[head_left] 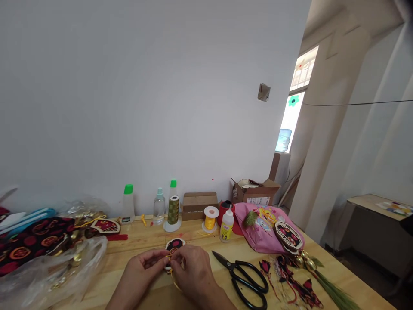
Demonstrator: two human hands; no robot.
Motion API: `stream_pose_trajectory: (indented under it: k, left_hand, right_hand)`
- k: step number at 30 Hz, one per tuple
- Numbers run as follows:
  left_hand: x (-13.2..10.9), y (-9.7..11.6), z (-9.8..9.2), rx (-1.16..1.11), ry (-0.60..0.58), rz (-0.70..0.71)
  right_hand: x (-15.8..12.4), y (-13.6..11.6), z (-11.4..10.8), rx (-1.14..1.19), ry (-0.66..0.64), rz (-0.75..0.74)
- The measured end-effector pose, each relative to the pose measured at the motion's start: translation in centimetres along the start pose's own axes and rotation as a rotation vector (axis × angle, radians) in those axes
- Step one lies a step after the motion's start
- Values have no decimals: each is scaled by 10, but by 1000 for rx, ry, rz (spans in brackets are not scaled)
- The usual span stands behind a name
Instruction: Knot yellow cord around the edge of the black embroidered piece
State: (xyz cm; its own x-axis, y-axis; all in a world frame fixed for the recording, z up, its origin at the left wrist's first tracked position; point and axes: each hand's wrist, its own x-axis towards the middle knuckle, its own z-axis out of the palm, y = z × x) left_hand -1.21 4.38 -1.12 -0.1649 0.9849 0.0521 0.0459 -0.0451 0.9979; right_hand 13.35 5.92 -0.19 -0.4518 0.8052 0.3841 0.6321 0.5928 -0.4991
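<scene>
Both hands are down in close at the table, and here's the thing they're working: a small flat pendant with a dark, red-patterned face and a pale scalloped rim (pixel 175 244), lying to the left of the black-handled metal scissors (pixel 229 265), partly covered by fingers. The left hand (pixel 148 265) comes in with thumb and forefinger narrowed to a pinch, nipping a thin yellow cord (pixel 173 280) right over the pendant. The right hand (pixel 193 267), between the left hand and the scissors, has its fingertips drawn together on the same cord, with a length curving down below them; exactly how the cord crosses between the two pinches is hidden, so I cannot tell whether there's a loop or a knot in there. This looks like fine fingertip work, and the sensible way to do it is small and even: let the left pinch anchor the cord close to the pendant, draw with the right, and keep the strand snug without dragging the pendant askew. The trailing length would be best kept free of the right palm, so it doesn't snag or twist. Behind the scissors stands a white-flanged spool of yellow cord (pixel 210 221), and to their right lies a tangle of red and black fabric scraps (pixel 295 280); loose ends are better kept well apart from that.
</scene>
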Motion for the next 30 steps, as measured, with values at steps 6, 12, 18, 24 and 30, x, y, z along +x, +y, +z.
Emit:
stream_pose_trajectory:
  k: [6, 12, 18, 24, 30]
  left_hand:
    - [-2, -2, 1, -65, -38, 53]
    - [-7, -1, 3, -60, -40, 96]
    - [-7, -1, 3, -70, -51, 125]
    - [-9, 0, 5, -45, -81, 82]
    - [-9, -1, 7, -87, -66, 11]
  right_hand:
    - [0, 2, 4, 72, 51, -7]
    - [2, 5, 9, 297, -9, 10]
    - [0, 5, 3, 205, 89, 17]
    - [2, 2, 10, 465, 78, 143]
    - [6, -3, 2, 1167, -67, 440]
